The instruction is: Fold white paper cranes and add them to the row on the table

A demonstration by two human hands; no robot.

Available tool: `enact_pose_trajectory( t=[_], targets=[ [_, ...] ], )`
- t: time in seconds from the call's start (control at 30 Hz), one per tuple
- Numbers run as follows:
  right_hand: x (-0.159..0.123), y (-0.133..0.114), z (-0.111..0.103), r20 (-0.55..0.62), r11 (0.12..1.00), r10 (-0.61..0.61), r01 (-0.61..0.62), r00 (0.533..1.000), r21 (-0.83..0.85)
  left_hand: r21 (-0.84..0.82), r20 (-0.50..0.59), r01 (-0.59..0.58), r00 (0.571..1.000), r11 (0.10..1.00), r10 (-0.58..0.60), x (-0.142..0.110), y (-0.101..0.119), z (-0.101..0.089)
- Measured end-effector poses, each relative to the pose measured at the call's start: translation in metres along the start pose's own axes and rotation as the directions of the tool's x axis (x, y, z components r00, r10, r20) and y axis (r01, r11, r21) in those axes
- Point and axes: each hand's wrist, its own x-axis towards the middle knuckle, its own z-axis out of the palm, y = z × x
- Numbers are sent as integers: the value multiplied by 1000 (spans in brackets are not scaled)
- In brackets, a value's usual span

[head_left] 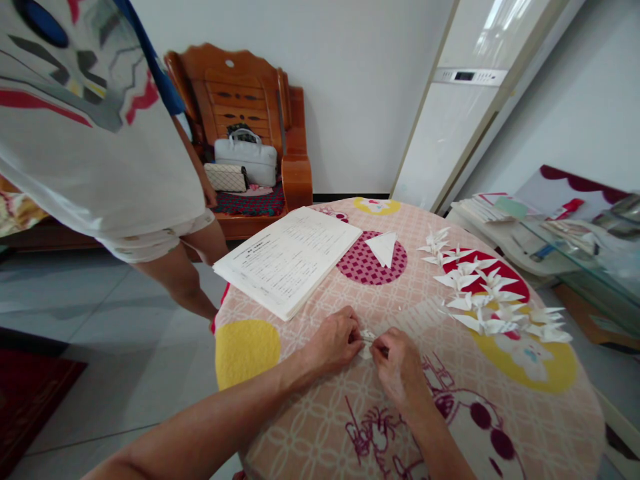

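Observation:
Between my hands, low over the round table, is a small piece of folded white paper (367,348). My left hand (339,339) pinches its left side, with thumb and fingertips closed. My right hand (397,363) grips the right side in a similar pinch, partly covering it. Beyond my right hand lies a flat strip of printed paper (415,318). Farther right, several white folded paper cranes (483,280) stand in loose rows. A folded white paper triangle (383,249) rests on the purple checked circle of the cloth.
A stack of printed sheets (290,257) lies at the table's far left. The patterned tablecloth (310,400) covers the round table. A person (115,147) stands at the left, near a wooden chair (245,100) holding bags. At the right is a cluttered glass shelf (590,260).

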Motion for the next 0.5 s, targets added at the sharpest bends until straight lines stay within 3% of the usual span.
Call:
enact_pose_trajectory(
  t=[0.5],
  targets=[
    [2, -2, -1, -18, 998, 52, -51, 999, 42, 36, 42, 7, 999, 999, -9, 3, 2, 0]
  ],
)
